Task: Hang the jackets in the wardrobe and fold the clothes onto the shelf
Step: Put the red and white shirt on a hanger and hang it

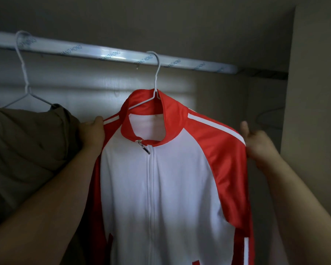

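A red and white zipped track jacket (168,178) hangs on a white wire hanger (156,77) hooked over the wardrobe rail (111,54). My left hand (93,131) grips the jacket's left shoulder beside the white stripes. My right hand (256,142) holds the outer edge of its right shoulder, thumb up. An olive-brown jacket (27,150) hangs to the left on a second white hanger (24,73), touching my left hand.
The wardrobe's side panel (313,111) stands close on the right. An empty hanger (269,117) shows dimly in the dark gap beside it. The pale back wall (103,92) lies behind the clothes, and the wardrobe top is just above the rail.
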Motion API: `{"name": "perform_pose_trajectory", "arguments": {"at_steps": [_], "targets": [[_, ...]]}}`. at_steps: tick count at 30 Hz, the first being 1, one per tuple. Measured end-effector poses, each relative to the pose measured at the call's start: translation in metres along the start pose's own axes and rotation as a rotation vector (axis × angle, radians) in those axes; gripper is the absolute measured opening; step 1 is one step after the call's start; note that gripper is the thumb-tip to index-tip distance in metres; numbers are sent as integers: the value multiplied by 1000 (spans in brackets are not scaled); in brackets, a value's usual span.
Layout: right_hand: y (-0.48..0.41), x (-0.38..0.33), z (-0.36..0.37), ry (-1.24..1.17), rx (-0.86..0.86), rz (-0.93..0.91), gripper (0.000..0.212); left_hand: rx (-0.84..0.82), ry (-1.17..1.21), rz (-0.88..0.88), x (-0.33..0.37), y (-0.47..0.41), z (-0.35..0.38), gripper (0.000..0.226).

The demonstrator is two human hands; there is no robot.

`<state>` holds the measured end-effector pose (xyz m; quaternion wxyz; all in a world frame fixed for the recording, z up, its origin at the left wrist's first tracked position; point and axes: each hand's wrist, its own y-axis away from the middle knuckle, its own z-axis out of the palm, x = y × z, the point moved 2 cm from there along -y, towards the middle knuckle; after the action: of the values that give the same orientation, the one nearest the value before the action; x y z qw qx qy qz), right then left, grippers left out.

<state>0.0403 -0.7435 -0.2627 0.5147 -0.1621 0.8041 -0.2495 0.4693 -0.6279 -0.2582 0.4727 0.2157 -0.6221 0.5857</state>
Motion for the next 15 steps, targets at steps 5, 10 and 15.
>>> {"name": "perform_pose_trajectory", "arguments": {"at_steps": [5, 10, 15], "targets": [[7, -39, -3, -247, -56, -142, 63, -51, -13, 10, -2, 3, -1, 36], [28, -67, -11, 215, 153, -728, 56, -25, 52, -63, -21, 6, -9, 50], [38, -65, -3, 351, 172, -789, 53, 15, -21, -203, -46, 7, -17, 51]]}}
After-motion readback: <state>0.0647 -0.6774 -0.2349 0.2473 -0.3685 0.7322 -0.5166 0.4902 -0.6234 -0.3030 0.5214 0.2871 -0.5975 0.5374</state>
